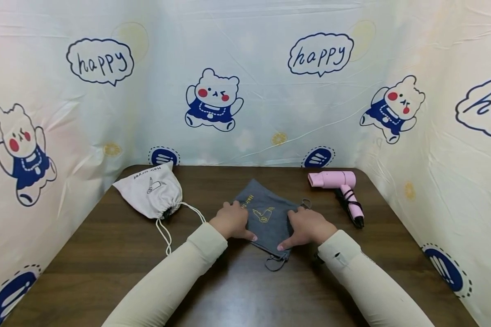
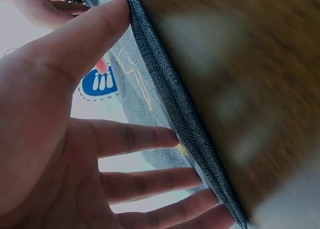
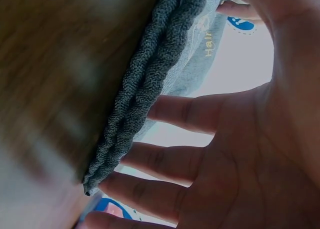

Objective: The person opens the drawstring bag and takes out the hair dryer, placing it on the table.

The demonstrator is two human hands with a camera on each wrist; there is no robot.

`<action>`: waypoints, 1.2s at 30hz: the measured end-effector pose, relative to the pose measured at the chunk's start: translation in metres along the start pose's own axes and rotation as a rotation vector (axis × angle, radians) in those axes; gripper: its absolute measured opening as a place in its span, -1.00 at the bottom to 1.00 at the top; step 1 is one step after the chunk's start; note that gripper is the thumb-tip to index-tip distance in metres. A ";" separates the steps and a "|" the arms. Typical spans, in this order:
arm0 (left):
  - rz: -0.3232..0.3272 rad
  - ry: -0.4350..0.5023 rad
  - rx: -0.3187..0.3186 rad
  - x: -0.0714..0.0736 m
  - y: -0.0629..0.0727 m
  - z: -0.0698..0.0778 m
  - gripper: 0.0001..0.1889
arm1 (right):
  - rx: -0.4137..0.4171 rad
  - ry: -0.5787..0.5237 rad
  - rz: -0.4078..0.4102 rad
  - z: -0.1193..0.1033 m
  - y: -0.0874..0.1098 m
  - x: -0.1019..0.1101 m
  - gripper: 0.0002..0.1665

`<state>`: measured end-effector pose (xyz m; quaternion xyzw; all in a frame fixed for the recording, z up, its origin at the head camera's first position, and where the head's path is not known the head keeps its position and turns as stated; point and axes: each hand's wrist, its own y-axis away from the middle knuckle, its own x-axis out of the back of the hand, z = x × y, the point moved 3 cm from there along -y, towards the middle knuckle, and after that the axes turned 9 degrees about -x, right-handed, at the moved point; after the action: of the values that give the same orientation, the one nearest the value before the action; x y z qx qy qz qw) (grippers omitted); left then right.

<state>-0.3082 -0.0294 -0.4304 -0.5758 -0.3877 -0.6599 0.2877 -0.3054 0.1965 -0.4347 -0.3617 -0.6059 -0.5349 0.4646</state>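
Observation:
A dark grey drawstring bag (image 1: 268, 232) with gold lettering and a gold hair dryer drawing lies on the table between both hands. On its left edge rests my left hand (image 1: 233, 221), thumb toward the front corner and fingers spread along the cloth. My right hand (image 1: 308, 226) touches the opposite side, its thumb on the near part. The left wrist view shows nearly straight fingers (image 2: 135, 139) against the bag's seam. Straight fingers (image 3: 165, 161) also meet the gathered, corded edge in the right wrist view. Loops of grey cord stick out at the bag's right side and near corner.
A white drawstring bag (image 1: 149, 193) printed with a hair dryer lies at the back left, its cords trailing toward the left forearm. At the back right is a pink hair dryer (image 1: 333, 179) with its black cord wrapped round the handle. Printed curtains surround the brown table (image 1: 249, 295).

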 end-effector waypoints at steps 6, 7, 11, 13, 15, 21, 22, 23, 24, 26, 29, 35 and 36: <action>-0.012 0.003 0.006 0.001 -0.007 0.005 -0.12 | -0.012 -0.010 -0.007 0.007 0.002 0.000 0.46; -0.015 0.003 0.006 0.001 -0.008 0.006 -0.12 | -0.015 -0.012 -0.007 0.009 0.002 0.000 0.46; -0.028 0.011 0.009 0.001 -0.015 0.008 -0.13 | -0.019 -0.015 0.001 0.014 0.002 0.000 0.46; -0.031 0.012 0.007 0.001 -0.017 0.010 -0.13 | -0.024 -0.013 0.001 0.016 0.001 0.000 0.46; -0.030 0.008 0.005 0.002 -0.019 0.012 -0.13 | -0.026 -0.015 -0.002 0.019 0.001 0.000 0.47; -0.028 -0.002 -0.001 0.003 -0.024 0.017 -0.13 | -0.039 -0.031 -0.001 0.026 -0.001 -0.002 0.49; -0.028 -0.003 -0.002 0.003 -0.024 0.018 -0.13 | -0.038 -0.032 0.003 0.027 -0.001 -0.002 0.50; -0.026 -0.004 -0.002 0.003 -0.025 0.019 -0.14 | -0.038 -0.035 0.007 0.029 -0.001 -0.003 0.50; -0.025 -0.005 -0.002 0.003 -0.026 0.019 -0.13 | -0.037 -0.039 0.009 0.030 -0.002 -0.003 0.49; -0.023 -0.007 -0.005 0.004 -0.027 0.020 -0.14 | -0.036 -0.045 0.014 0.033 -0.003 -0.004 0.49; -0.025 -0.010 -0.010 0.004 -0.031 0.023 -0.14 | -0.043 -0.050 0.014 0.037 -0.004 -0.004 0.50; -0.038 -0.009 -0.013 0.006 -0.038 0.031 -0.16 | -0.058 -0.061 0.004 0.044 -0.001 -0.002 0.49; -0.038 -0.007 -0.012 0.006 -0.039 0.032 -0.16 | -0.058 -0.065 0.003 0.046 0.000 -0.002 0.49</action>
<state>-0.3240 0.0189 -0.4302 -0.5723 -0.3956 -0.6655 0.2705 -0.3131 0.2417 -0.4366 -0.3930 -0.6043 -0.5398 0.4348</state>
